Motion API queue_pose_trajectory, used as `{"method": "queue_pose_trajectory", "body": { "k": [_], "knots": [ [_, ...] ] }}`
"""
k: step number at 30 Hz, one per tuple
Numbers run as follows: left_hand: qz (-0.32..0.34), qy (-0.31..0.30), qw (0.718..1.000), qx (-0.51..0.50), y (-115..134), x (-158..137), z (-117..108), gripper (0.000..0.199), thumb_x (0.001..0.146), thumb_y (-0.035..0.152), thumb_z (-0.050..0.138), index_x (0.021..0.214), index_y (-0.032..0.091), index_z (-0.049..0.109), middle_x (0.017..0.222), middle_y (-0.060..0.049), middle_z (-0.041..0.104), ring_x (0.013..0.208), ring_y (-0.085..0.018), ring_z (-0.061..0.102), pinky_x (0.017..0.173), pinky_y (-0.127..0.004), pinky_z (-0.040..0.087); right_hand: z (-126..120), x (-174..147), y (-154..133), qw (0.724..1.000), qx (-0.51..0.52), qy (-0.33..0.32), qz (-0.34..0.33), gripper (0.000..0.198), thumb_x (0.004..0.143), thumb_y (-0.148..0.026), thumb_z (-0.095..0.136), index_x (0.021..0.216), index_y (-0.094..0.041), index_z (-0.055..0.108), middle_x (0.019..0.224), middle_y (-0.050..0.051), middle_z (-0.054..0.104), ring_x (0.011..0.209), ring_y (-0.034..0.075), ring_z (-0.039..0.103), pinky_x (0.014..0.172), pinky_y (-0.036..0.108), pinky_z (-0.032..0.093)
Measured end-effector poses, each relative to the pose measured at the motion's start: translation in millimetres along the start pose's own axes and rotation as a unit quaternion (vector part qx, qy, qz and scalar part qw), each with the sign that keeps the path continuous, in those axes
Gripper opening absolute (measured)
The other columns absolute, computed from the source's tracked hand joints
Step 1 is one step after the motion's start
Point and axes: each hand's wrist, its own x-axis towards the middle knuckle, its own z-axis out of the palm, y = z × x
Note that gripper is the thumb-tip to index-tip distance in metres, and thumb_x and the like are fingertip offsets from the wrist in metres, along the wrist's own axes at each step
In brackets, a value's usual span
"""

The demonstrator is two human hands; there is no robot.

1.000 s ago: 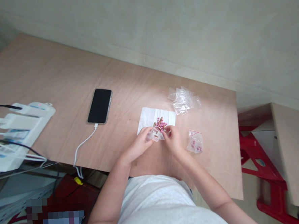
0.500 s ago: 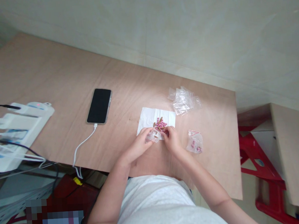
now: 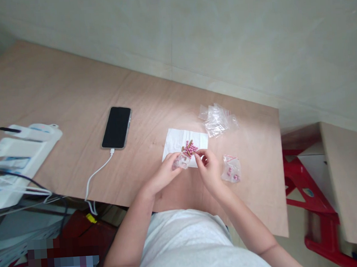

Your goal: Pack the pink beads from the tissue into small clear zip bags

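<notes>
Many pink and brown pills [image 3: 190,148] are lying on the white paper [image 3: 173,140]; your left hand [image 3: 168,169] is gripping a small clear bag [image 3: 182,161] beside them; your right hand [image 3: 210,168] is hovering near them, fingertips nearly meeting, any hold unclear.

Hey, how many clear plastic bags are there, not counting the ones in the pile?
2: a crumpled bag in the left hand, and a bag of pink pills on the table, to the right of the right hand. The hands could be hiding another.
</notes>
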Motion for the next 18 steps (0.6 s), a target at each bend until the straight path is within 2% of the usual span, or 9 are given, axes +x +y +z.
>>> {"method": "queue_pose_trajectory", "body": {
  "k": [4, 8, 14, 18],
  "knots": [
    [-0.002, 0.011, 1.0, 0.009, -1, -1, -2, 0.036, 0.074, 0.018, 0.051, 0.109, 0.017, 0.044, 0.112, -0.007, 0.048, 0.107, -0.018, 0.046, 0.095, -0.034, 0.035, 17, 1, 29, 0.996, -0.085, -0.025, 0.011, 0.008, 0.073, -0.021, 0.051, 0.078, -0.016, 0.053, 0.077, 0.006, 0.055, 0.075, 0.018, 0.05, 0.069, 0.032, 0.04],
    [0.0, 0.004, 1.0, 0.021, 0, -1, -3, 0.034, 0.076, 0.021, 0.05, 0.11, 0.017, 0.044, 0.112, -0.007, 0.048, 0.107, -0.018, 0.046, 0.095, -0.034, 0.035, 29, 1, 43, 0.992, -0.122, -0.032, 0.012, 0.009, 0.073, -0.017, 0.047, 0.08, -0.016, 0.052, 0.08, 0.008, 0.053, 0.076, 0.019, 0.049, 0.069, 0.033, 0.04],
    [-0.01, 0.004, 1.0, 0.03, -1, -2, -3, 0.036, 0.075, 0.019, 0.05, 0.111, 0.018, 0.043, 0.113, -0.007, 0.047, 0.109, -0.018, 0.045, 0.096, -0.035, 0.035, 26, 2, 41, 0.996, -0.086, -0.018, 0.001, 0.008, 0.074, -0.018, 0.044, 0.077, -0.017, 0.052, 0.075, 0.006, 0.054, 0.072, 0.018, 0.049, 0.066, 0.032, 0.04],
    [-0.013, -0.003, 1.0, 0.021, -1, -2, -2, 0.036, 0.075, 0.019, 0.049, 0.111, 0.019, 0.043, 0.113, -0.007, 0.047, 0.108, -0.019, 0.046, 0.095, -0.035, 0.036, 14, 1, 22, 0.999, -0.03, 0.005, 0.019, 0.01, 0.076, -0.022, 0.045, 0.078, -0.016, 0.053, 0.072, 0.004, 0.054, 0.065, 0.015, 0.049, 0.06, 0.028, 0.041]
  ]
}}
